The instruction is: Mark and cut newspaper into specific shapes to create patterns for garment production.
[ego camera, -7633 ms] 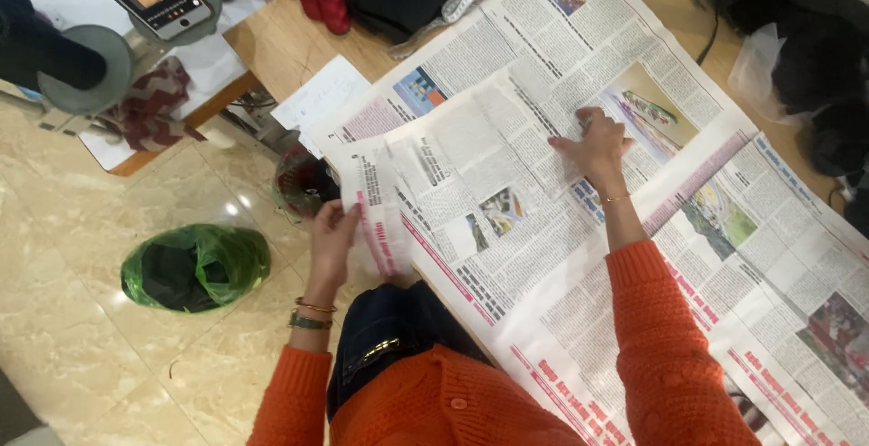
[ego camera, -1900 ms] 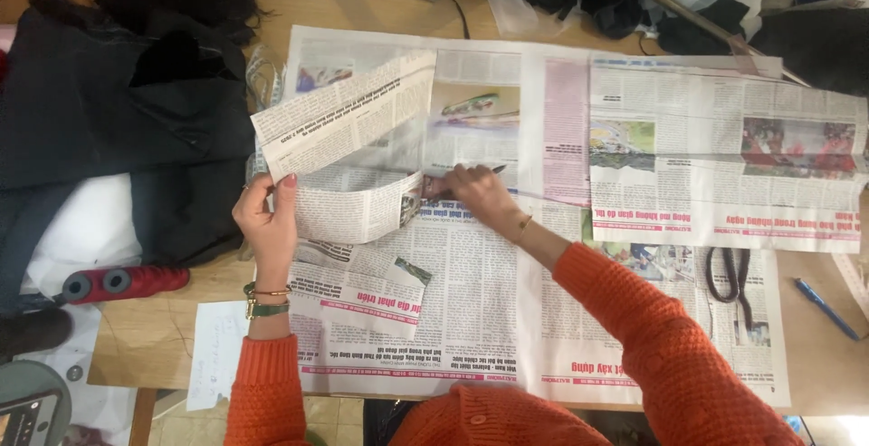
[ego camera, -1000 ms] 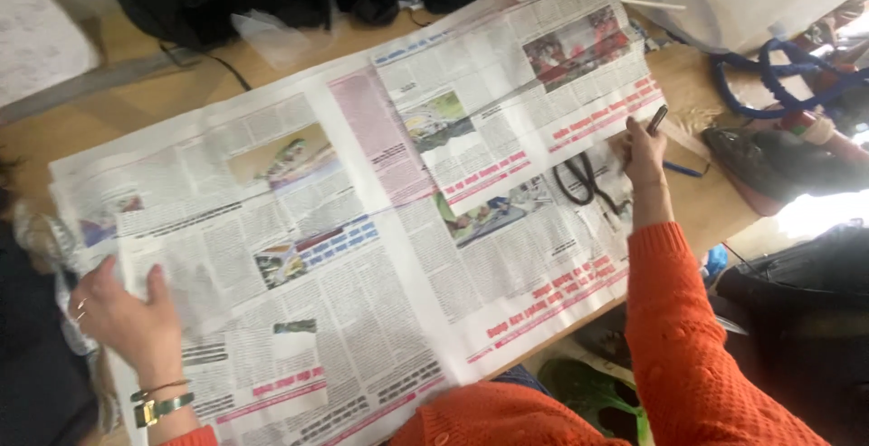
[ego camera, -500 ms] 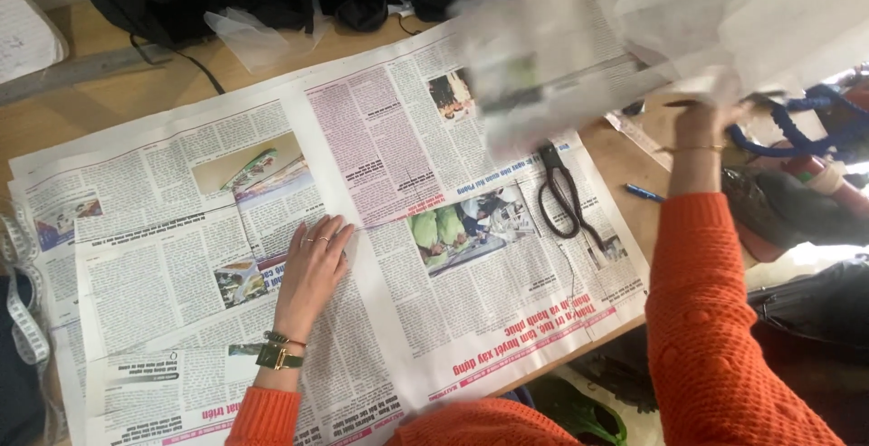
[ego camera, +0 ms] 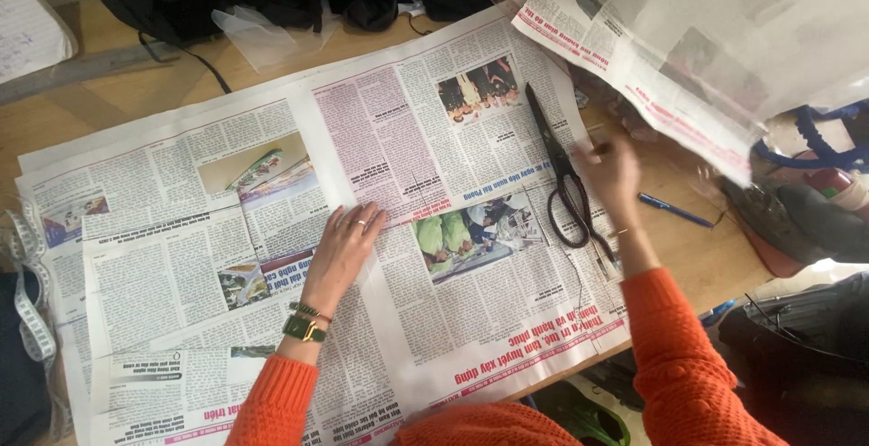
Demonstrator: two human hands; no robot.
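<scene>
Newspaper (ego camera: pixel 453 165) spread flat; left hand (ego camera: pixel 346 249) open, pressing it; right hand (ego camera: pixel 611 172) blurred, grip unclear

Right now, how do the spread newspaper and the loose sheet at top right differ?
The spread newspaper lies flat on the wooden table; the loose sheet is off the table, curling. The left hand presses the spread newspaper; the loose sheet has no hand on it, the right hand is below it. Black scissors rest on the spread newspaper only. Both are printed newsprint.
</scene>
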